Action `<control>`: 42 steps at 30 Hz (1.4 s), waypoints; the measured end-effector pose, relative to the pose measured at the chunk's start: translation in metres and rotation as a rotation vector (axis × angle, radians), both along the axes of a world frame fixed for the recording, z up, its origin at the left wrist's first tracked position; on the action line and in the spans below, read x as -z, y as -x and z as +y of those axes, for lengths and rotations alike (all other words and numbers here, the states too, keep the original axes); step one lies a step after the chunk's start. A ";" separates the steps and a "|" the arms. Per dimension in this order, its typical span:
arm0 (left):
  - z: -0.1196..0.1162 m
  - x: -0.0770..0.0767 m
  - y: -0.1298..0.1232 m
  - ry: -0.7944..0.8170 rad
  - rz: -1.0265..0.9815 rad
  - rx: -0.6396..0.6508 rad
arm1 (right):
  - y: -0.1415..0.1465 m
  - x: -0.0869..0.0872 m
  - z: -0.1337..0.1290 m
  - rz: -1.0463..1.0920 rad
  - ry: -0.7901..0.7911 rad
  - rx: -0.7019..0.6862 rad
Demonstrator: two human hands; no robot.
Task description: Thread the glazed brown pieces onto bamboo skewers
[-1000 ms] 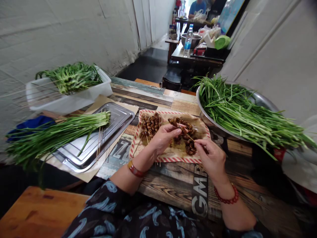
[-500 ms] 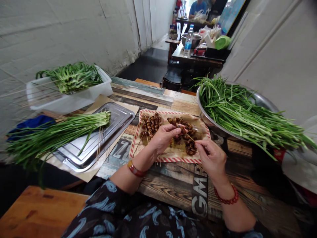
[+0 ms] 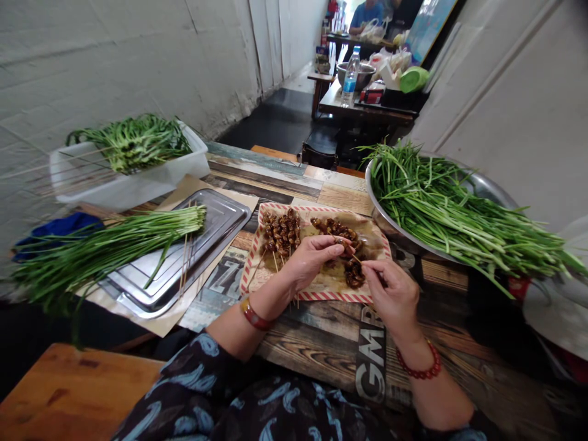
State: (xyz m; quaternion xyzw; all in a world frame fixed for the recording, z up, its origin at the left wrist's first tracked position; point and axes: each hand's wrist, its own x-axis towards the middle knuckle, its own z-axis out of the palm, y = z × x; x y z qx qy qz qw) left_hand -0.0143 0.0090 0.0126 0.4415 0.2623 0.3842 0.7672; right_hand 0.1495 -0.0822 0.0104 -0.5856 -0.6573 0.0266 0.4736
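Observation:
Over a striped-edged tray point(image 3: 321, 295), my left hand point(image 3: 307, 260) pinches a small brown glossy food piece point(image 3: 342, 245). My right hand point(image 3: 390, 291) is closed on a thin wooden skewer point(image 3: 355, 256), whose far end reaches the piece at my left fingertips. Filled skewers of brown pieces point(image 3: 281, 229) lie side by side at the tray's left. Loose or skewered brown pieces point(image 3: 334, 226) lie behind my hands, and more point(image 3: 353, 274) sit just left of my right fingertips.
A metal bowl point(image 3: 487, 184) heaped with green stalks point(image 3: 450, 202) stands right. At left are a metal tray point(image 3: 151, 275) under another green bunch point(image 3: 124, 242) and a white bin point(image 3: 184, 165) of greens. Farther back, a bottle point(image 3: 350, 76) stands on another table, and a person point(image 3: 366, 15) is beyond.
My left hand has moved slightly right and down, uncovering more of the filled skewers and the pieces behind. My right hand is almost unmoved, still holding the skewer.

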 end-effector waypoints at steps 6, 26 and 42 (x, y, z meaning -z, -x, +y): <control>-0.004 0.001 -0.004 0.014 0.011 0.029 | 0.001 0.002 0.000 0.018 0.022 0.004; 0.020 -0.013 0.017 0.043 -0.139 -0.229 | -0.006 0.006 0.001 0.011 0.023 0.048; 0.020 -0.010 0.016 0.014 -0.080 -0.262 | -0.006 0.007 0.001 0.000 0.009 0.031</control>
